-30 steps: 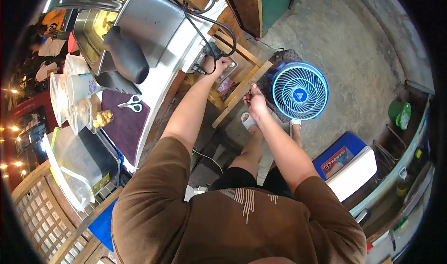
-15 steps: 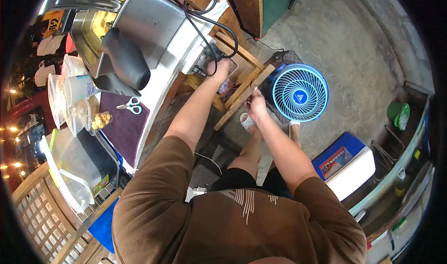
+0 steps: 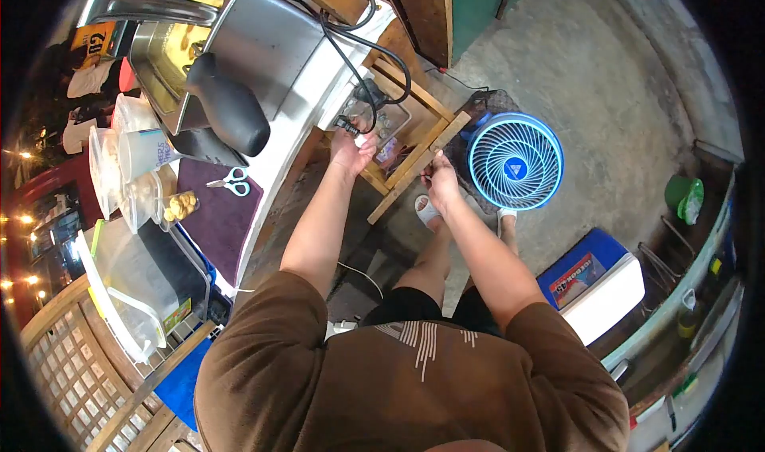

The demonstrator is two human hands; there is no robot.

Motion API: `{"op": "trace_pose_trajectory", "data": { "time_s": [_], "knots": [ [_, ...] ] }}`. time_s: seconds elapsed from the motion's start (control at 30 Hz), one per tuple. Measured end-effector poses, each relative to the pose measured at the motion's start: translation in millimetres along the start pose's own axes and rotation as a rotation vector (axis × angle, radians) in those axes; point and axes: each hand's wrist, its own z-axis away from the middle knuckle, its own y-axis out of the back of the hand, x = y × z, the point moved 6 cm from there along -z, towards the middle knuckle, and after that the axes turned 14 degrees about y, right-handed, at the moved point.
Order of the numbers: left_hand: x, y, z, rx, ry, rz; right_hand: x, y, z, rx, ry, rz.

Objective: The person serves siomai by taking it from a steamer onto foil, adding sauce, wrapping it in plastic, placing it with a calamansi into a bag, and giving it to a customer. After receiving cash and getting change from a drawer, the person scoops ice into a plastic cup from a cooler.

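Observation:
A wooden drawer [image 3: 419,155] is pulled out under the white table, with a clear container and small packets inside. My left hand [image 3: 353,152] is at the drawer's left side, just below a black plug [image 3: 346,123]; its fingers are curled, and whether they hold anything is too small to tell. At the drawer's front board, my right hand [image 3: 441,178] has its fingers bent in against the wood, with the fingertips partly hidden. A black cable [image 3: 396,57] loops down from the table above the drawer.
A blue fan [image 3: 515,162] stands right of the drawer. On the table are a steel fryer [image 3: 267,45], scissors [image 3: 236,182], a purple cloth [image 3: 211,213] and plastic tubs [image 3: 143,153]. A blue and white cooler [image 3: 602,296] sits on the floor at the right.
My left hand has drawn back from inside the drawer toward its left edge, uncovering the clear container. My right hand has shifted slightly lower along the front board.

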Motion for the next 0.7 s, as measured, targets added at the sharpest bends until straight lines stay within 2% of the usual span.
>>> {"op": "trace_pose_trajectory", "data": {
  "time_s": [0.03,0.13,0.2,0.23,0.33,0.37,0.47,0.57,0.67,0.7],
  "knots": [
    [0.4,-6.0,6.1,0.145,-0.057,-0.025,-0.1,0.6,0.5,0.002,0.000,-0.006],
    [12.6,8.8,-0.4,0.265,-0.143,-0.047,3.6,2.9,-3.0,-0.001,0.004,-0.006],
    [27.7,34.5,-22.4,-0.094,-0.052,-0.149,5.7,3.9,-4.2,-0.005,0.006,0.000],
    [30.5,25.3,-22.1,-0.273,-0.007,-0.200,4.0,3.1,-2.8,-0.006,0.005,0.002],
    [52.2,20.0,-35.2,0.716,-0.444,-1.659,-1.9,-0.2,0.2,-0.005,0.018,-0.005],
    [50.5,11.2,-32.9,0.826,-0.411,-1.643,-1.9,-0.5,1.0,-0.004,0.024,-0.008],
    [47.1,-4.3,-35.1,0.795,-0.363,-1.675,-2.1,-0.5,0.8,0.002,0.016,0.012],
    [39.0,-33.0,-24.5,0.883,-0.269,-2.012,-3.6,-1.7,2.7,0.017,-0.001,0.000],
    [25.0,-38.0,-31.0,0.753,-0.304,-2.226,-1.6,-1.5,1.0,0.016,0.004,0.003],
    [24.2,-31.8,-37.7,0.771,-0.324,-2.277,-0.9,-1.0,0.4,0.007,0.007,0.002]
  ]
}}
